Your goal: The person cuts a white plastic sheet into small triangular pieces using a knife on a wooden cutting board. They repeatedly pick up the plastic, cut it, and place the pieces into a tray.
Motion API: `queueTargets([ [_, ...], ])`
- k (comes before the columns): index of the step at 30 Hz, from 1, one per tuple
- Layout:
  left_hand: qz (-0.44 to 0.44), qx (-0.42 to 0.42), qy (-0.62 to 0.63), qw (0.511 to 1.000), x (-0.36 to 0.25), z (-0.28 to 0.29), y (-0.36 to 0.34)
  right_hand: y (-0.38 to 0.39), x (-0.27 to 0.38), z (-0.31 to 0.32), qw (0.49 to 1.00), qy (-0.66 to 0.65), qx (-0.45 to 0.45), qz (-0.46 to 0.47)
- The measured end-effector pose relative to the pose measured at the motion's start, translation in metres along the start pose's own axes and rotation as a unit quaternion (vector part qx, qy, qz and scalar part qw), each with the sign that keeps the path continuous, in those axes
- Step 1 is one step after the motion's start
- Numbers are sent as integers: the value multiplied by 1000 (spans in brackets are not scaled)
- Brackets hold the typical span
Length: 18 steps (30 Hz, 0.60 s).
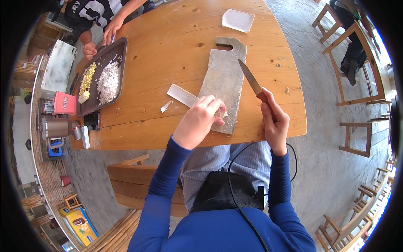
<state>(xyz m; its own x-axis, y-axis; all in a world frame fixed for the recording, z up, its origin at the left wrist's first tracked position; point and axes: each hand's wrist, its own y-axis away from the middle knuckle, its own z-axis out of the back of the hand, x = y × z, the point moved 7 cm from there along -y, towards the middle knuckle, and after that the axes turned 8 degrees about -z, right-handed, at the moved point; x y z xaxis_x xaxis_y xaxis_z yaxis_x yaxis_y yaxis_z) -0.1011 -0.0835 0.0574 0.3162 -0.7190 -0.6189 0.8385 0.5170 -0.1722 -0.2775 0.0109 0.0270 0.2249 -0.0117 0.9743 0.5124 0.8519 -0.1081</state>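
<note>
The right grip (275,124) is closed around the handle of a knife (250,78), whose blade points away, its tip seen over the board's right edge; the left grip (200,119) is narrow, fingers curled over the near end of the grey cutting board (222,80), though I cannot tell whether they pinch anything; a white strip (182,95) slants in from the left, its other end hidden by that grip; a small white scrap (166,106) lies just beside it on the wooden counter (268,54); beyond the board lies a white sheet (238,21); leftward, a dark tray (121,47) bears white shreds (109,83) and yellow bits (87,79), near a co-worker's hands (112,29).
</note>
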Motion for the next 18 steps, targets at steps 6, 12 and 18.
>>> queueTargets([
  [6,5,-2,2,1000,-5,-1,1,0,0,0,1000,4,-6,3],
  [12,-20,13,-6,1000,-6,0,1,-1,0,0,1000,27,-6,-3],
  [18,-23,5,38,999,-5,-3,-2,-1,-2,2,1000,10,-7,-22],
])
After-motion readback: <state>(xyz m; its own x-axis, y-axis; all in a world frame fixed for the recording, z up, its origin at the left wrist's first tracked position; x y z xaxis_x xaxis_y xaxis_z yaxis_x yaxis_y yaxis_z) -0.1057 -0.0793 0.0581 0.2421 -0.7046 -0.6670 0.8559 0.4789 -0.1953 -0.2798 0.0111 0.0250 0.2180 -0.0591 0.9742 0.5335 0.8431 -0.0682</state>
